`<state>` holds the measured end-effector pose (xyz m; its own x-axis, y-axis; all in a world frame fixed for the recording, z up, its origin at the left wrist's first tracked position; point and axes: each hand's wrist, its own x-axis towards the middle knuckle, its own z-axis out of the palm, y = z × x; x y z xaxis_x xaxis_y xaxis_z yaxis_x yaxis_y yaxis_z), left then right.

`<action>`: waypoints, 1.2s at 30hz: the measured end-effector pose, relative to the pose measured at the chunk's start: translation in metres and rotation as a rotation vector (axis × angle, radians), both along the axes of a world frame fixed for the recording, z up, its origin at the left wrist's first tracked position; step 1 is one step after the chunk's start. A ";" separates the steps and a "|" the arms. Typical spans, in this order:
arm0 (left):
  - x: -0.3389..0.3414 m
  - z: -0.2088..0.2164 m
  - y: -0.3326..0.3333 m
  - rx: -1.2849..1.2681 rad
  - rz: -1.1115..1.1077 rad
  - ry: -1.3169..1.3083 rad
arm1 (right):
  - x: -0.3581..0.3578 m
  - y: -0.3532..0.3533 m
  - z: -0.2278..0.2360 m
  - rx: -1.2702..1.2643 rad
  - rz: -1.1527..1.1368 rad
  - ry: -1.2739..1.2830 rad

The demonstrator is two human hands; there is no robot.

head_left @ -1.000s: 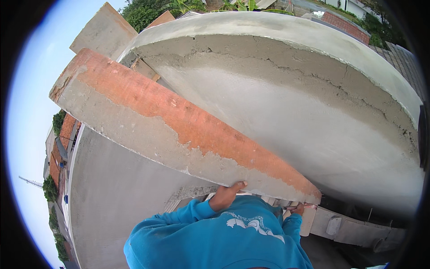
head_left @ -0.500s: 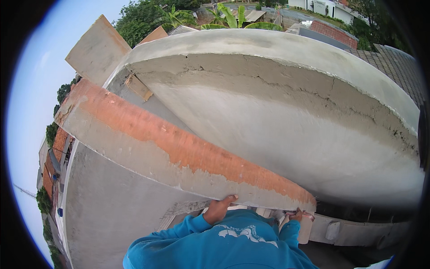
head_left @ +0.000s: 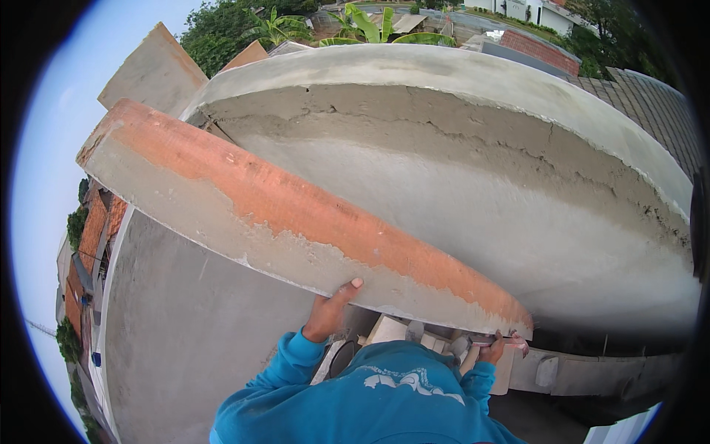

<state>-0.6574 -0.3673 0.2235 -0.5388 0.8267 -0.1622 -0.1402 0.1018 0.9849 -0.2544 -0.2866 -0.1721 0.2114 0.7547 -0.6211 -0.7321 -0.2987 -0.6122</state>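
A long wooden board, orange along its upper side and smeared with grey cement along its lower side, slants across in front of me. My left hand grips its lower edge, thumb on the cement-smeared face and fingers hidden beneath. Near the board's right end, my right hand is closed around a thin tool with a reddish end; its kind is unclear. Whether that hand also bears on the board I cannot tell. Behind the board curves a grey plastered wall with a rough, cracked mortar band under its rim.
A square board stands up at the far left. A flat grey plastered surface lies at lower left. Dark, deep space shows below right, beside a ledge. Roofs and trees lie beyond and far below.
The board has moved up and left at its far end, covering most of a small wooden piece on the wall. My left hand has gone left and up with it; my right hand rose slightly.
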 end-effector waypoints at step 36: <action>-0.021 0.072 0.038 0.432 0.189 0.271 | -0.097 -0.030 0.182 -0.402 -0.152 0.370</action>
<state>-0.6782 -0.3296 0.2954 -0.6596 0.6722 0.3363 0.1477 -0.3228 0.9349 -0.3512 -0.3162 0.0097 0.0128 0.4216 -0.9067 -0.9292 -0.3299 -0.1665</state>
